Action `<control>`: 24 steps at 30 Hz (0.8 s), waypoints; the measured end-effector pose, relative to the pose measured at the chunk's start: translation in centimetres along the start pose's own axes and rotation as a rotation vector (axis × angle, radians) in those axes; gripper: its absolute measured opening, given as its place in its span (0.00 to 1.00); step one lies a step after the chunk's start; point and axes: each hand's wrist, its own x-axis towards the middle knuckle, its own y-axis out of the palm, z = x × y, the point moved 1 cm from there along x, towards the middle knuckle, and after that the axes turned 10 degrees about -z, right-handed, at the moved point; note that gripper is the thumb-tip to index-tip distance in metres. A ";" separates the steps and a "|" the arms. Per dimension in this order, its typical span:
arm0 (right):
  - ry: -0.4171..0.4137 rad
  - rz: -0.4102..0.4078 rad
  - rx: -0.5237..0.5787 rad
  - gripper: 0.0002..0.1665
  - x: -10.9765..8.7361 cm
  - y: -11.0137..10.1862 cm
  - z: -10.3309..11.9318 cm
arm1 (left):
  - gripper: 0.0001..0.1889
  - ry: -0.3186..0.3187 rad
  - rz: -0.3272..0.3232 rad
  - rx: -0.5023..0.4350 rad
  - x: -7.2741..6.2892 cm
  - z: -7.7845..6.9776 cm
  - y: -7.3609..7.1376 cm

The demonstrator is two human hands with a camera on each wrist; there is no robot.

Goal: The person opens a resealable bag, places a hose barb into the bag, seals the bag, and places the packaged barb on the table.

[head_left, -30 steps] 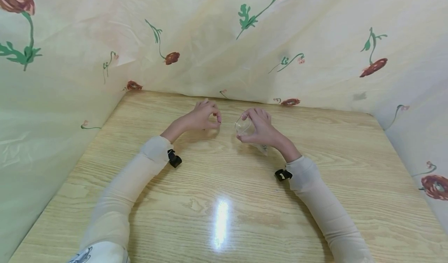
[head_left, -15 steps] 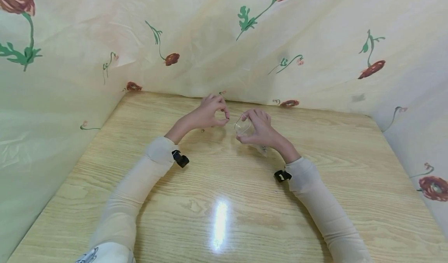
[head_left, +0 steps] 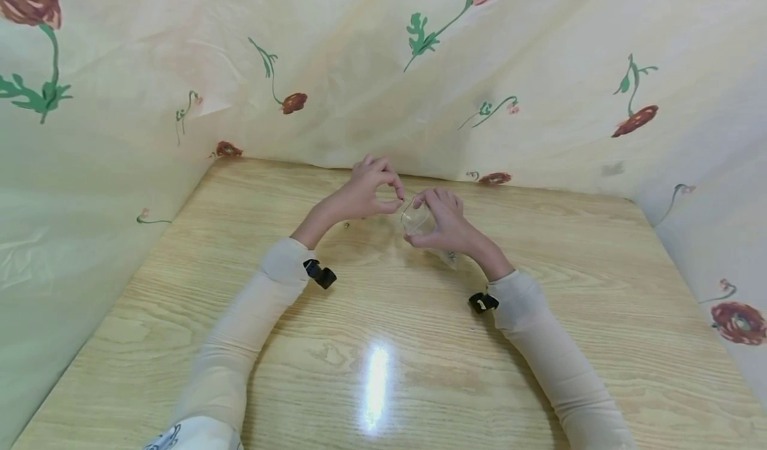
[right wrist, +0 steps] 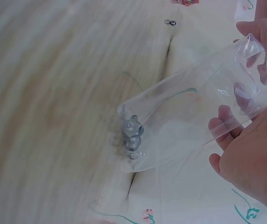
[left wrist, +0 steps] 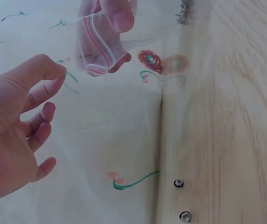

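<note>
My right hand [head_left: 446,220] grips a clear zip-lock bag [head_left: 417,218] by its mouth, with thumb and fingers spreading the opening. Several shiny metal pieces, which look like small screws or nuts [right wrist: 132,133], lie in the bag's bottom corner. The bag's red-striped zip edge [left wrist: 97,42] shows in the left wrist view. Right beside the bag's mouth is my left hand [head_left: 365,190], its thumb and index finger pinching a tiny dark piece [left wrist: 64,76]. That piece is mostly hidden by the fingertips, so its kind is unclear.
Two small metal pieces lie on the wooden table [head_left: 407,370] below my left hand: one metal piece [left wrist: 178,183] and another piece [left wrist: 185,216] close by. A flowered plastic sheet [head_left: 353,104] hangs behind the table and along both sides.
My left hand has moved right, bringing the pinched piece up to the bag's mouth. The right hand and the bag have stayed almost in place.
</note>
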 end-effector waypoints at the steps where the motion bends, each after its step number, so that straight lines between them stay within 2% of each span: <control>1: -0.001 -0.001 0.001 0.35 0.0 0.0 0.0 | 0.04 0.000 -0.005 -0.004 0.0 0.0 0.1; 13: 0.003 0.015 0.003 0.36 0.0 0.0 0.0 | 0.04 -0.021 -0.008 -0.003 0.1 -0.1 0.6; 24: -0.017 0.015 0.019 0.35 0.3 0.0 -0.2 | 0.04 0.001 -0.023 -0.023 0.2 -0.3 1.2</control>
